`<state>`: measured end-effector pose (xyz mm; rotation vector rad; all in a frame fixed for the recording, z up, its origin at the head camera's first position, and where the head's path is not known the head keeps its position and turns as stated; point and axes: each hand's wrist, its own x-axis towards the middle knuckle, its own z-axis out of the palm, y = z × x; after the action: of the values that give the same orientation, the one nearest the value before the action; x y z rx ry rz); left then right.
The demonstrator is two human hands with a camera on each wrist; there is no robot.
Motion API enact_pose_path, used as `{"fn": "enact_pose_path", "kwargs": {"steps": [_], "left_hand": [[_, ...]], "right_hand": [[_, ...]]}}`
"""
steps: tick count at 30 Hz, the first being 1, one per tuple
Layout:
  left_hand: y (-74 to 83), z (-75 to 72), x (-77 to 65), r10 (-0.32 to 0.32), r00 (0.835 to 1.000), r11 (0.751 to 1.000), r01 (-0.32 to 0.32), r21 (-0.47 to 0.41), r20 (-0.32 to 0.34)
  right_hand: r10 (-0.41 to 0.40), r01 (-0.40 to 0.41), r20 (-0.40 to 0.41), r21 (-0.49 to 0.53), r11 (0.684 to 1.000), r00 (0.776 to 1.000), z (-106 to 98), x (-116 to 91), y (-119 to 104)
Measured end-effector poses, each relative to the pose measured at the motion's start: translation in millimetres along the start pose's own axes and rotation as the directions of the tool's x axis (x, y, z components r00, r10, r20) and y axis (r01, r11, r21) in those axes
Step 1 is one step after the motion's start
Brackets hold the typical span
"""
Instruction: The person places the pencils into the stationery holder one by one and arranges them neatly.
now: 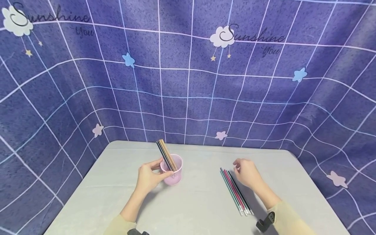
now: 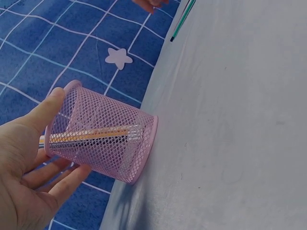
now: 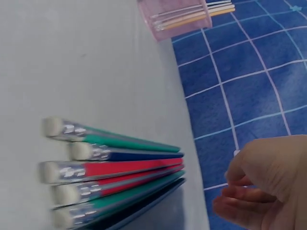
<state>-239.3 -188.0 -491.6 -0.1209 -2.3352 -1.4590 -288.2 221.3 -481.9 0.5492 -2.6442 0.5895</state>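
A pink mesh pencil cup [image 1: 173,180] stands upright on the table, with my left hand [image 1: 147,178] gripping it near the rim. In the left wrist view the thumb lies along one side of the cup [image 2: 103,112] and the fingers along the other. Several pencils [image 1: 165,152], yellow and dark, lean inside it, their metal ferrules at the bottom. My right hand [image 1: 246,173] hovers beside the far ends of several loose pencils [image 1: 234,191], fingers loosely curled around nothing. Green, red and dark blue, these pencils [image 3: 129,167] lie side by side with white erasers toward me.
The table [image 1: 199,202] has a pale grey cover. A blue-purple gridded curtain [image 1: 176,81] with stars and clouds hangs behind the table and along both sides. Dark wrist straps [image 1: 265,222] show at both sleeves.
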Motion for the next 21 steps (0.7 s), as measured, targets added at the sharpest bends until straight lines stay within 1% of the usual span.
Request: {"fn": "enact_pose_path", "kwargs": {"steps": [5, 8, 11, 15, 21], "left_hand": [[-0.9, 0.6, 0.3, -0.007, 1.000, 1.000, 0.007, 0.005, -0.001], [-0.1, 0.4, 0.5, -0.007, 1.000, 1.000, 0.007, 0.007, -0.005], [0.7, 0.4, 0.5, -0.005, 1.000, 1.000, 0.005, 0.004, -0.007], [1.3, 0.0, 0.2, -0.011, 1.000, 1.000, 0.011, 0.005, -0.008], [1.5, 0.0, -0.6, -0.015, 1.000, 1.000, 0.015, 0.010, -0.006]], "right_hand": [[0.063, -0.063, 0.084, -0.004, 0.998, 0.995, 7, -12, 4], [0.074, -0.073, 0.127, -0.017, 0.997, 0.989, 11, -18, 5], [0.077, -0.075, 0.151, -0.020, 0.997, 0.986, 16, -22, 6], [0.084, -0.081, 0.150, -0.025, 0.996, 0.985, 19, -24, 4], [0.049, -0.043, 0.128, -0.049, 0.998, 0.991, 21, -26, 0]]}}
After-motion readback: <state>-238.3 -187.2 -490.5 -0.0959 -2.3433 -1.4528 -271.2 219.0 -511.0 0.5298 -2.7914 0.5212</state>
